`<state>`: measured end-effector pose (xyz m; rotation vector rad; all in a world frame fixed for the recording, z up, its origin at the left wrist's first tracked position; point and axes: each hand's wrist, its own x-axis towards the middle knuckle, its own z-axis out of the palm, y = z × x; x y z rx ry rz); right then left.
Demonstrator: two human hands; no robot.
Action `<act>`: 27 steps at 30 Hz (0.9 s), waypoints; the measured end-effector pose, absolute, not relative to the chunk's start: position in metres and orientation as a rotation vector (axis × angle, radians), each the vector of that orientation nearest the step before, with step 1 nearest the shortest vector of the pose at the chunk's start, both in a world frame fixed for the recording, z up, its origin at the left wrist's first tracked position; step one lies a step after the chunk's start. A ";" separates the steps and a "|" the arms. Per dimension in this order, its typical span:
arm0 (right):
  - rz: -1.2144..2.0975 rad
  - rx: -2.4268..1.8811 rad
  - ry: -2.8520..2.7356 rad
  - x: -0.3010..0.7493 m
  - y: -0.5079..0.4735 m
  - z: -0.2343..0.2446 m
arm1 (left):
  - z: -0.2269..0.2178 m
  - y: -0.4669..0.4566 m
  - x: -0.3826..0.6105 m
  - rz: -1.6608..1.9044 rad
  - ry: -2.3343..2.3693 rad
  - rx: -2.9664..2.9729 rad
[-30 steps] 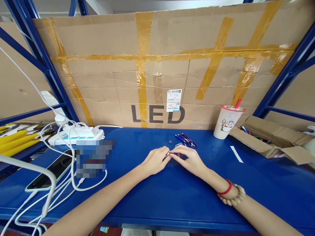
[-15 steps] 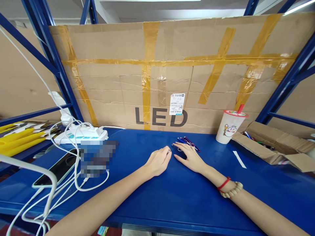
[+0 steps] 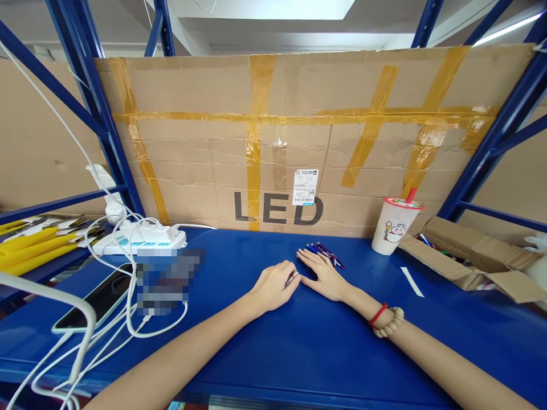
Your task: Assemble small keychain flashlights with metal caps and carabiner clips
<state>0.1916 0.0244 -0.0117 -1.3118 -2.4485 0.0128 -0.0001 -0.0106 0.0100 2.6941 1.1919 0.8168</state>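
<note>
My left hand (image 3: 273, 285) rests on the blue table (image 3: 299, 341), fingers curled round a small shiny metal piece (image 3: 293, 277) at its fingertips. My right hand (image 3: 321, 272) lies flat and open just to the right of it, fingers stretched toward a small pile of blue and purple pens (image 3: 325, 252), which its fingertips reach or nearly touch. A red cord and a bead bracelet (image 3: 387, 320) circle my right wrist.
A taped cardboard sheet marked LED (image 3: 277, 208) walls the back. A lidded drink cup (image 3: 395, 225) and an open carton of pens (image 3: 465, 250) stand at right. A power strip (image 3: 141, 236), white cables (image 3: 128, 296) and a phone (image 3: 96, 296) lie left; yellow tools (image 3: 29, 247) far left.
My two hands were pinched together on the small metal piece; the right hand let go, opened and moved up to the pens. The left hand kept the piece. The view tilted upward.
</note>
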 end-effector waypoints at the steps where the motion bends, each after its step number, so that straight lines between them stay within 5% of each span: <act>1: 0.007 -1.293 -2.441 0.191 0.025 -0.012 | 0.010 -0.011 0.000 0.820 1.199 2.693; 27: -0.122 -0.960 -2.184 0.190 0.005 0.006 | 0.005 -0.006 0.002 0.863 1.226 2.623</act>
